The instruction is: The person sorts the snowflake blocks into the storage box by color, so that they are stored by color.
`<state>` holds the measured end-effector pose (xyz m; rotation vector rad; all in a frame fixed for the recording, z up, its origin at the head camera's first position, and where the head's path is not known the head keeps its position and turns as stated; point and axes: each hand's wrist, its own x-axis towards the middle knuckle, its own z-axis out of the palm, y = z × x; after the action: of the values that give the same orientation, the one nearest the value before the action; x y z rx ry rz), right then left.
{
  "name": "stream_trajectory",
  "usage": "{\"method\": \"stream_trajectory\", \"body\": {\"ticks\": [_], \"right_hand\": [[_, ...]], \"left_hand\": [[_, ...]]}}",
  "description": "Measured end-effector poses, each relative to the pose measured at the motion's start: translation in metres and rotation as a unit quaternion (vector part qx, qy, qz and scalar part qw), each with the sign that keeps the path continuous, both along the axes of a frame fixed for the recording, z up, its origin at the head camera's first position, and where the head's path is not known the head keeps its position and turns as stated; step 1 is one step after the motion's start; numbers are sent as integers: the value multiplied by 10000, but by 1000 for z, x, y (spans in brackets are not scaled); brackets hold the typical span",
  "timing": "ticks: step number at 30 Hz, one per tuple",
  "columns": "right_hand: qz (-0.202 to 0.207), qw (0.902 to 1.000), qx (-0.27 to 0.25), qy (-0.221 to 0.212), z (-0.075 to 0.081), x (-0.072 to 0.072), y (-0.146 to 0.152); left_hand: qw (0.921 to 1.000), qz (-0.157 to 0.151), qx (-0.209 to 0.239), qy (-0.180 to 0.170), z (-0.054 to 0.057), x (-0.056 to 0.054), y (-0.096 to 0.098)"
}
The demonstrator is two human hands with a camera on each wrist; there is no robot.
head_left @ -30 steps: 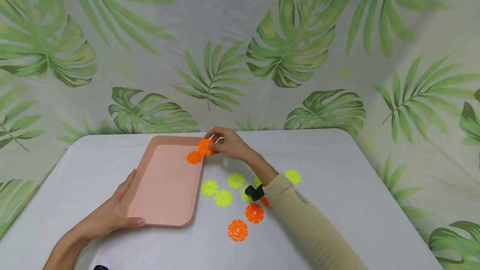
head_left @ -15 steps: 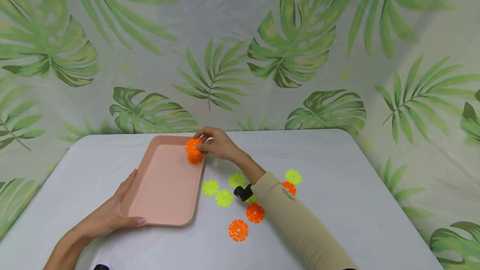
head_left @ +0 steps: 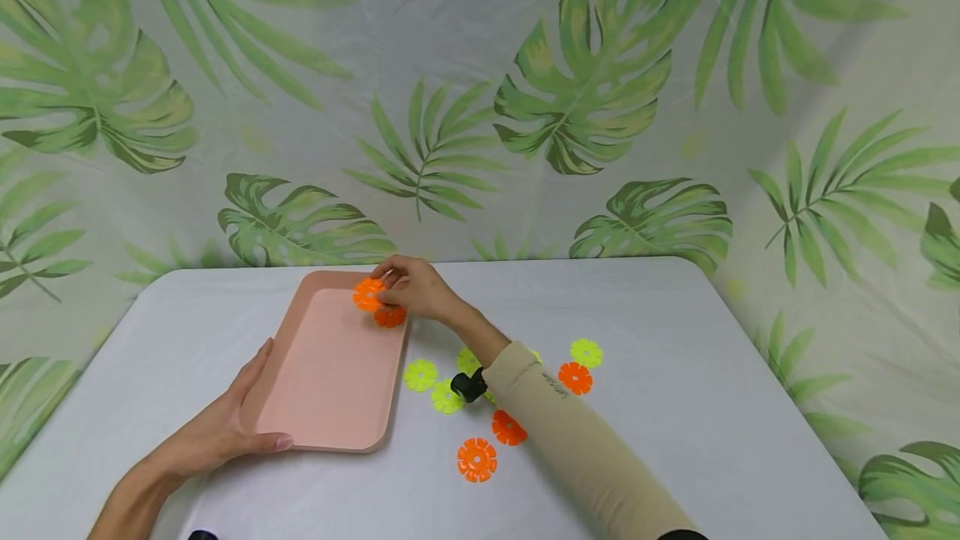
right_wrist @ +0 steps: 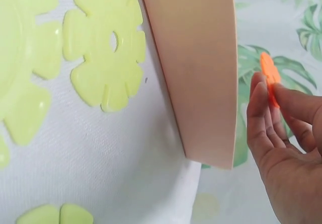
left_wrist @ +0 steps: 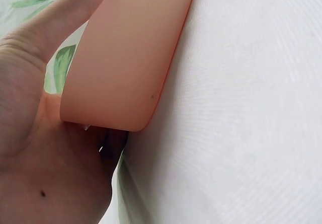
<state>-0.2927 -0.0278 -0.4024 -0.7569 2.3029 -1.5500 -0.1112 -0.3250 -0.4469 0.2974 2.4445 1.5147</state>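
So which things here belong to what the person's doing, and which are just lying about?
Probably the job:
pink tray, gripped by the left hand
orange disc, pinched by the right hand
loose orange discs, likely

Seemingly not involved:
yellow-green discs, untouched
leafy backdrop

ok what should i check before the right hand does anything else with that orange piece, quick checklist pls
1. Tray steadied: ok, the left hand touches its near left corner.
2. Pinch secure: cannot tell how firm; the right hand has the held piece between thumb and fingers.
3. Held piece over the tray: ok, it shows above the far right part.
4. Held piece apart from the other orange piece at the tray's right side: cannot tell, they look close and the gap is unclear.
5. Orange pieces all off the table: not ok, at least three loose orange pieces lie right of the tray.
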Motion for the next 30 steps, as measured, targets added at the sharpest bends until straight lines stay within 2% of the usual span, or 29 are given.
{"method": "stream_trajectory", "body": {"ticks": [5,16,23,30], "right_hand": [[36,9998,-69,-187,-2,-1,-8],[-259,9977,610,133,-8,-3,-23],[-435,9960,766,135,-11,-6,-30],[-675,9937,889,84,-15,-7,-38]], "left_hand": [[10000,-4,12,-13,1,0,1],[9999,-17,115,-6,-3,1,0],[10000,-24,13,80,-3,2,0],[9999,0,135,-46,-3,2,0]]}}
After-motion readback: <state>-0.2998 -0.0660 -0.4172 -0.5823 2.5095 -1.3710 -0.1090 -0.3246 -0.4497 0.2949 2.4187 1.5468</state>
